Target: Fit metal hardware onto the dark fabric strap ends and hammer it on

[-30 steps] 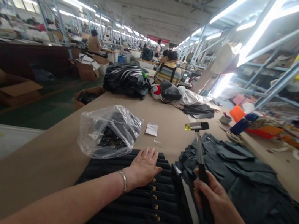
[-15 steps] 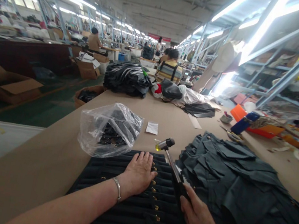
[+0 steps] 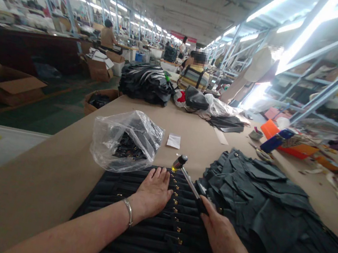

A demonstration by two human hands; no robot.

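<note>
Hammer [image 3: 189, 184] gripped in the closed right hand [image 3: 215, 227]; left hand [image 3: 153, 191], open (nothing held), presses dark cloth [image 3: 124, 232].

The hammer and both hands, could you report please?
Left hand flat on dark cloth; right hand holding hammer at gold fittings; plastic bag left, clear of hammer.

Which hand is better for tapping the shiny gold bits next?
Probably the right hand: it holds the hammer, whose head is near the top gold bits. The left hand lies flat on the dark cloth.
</note>
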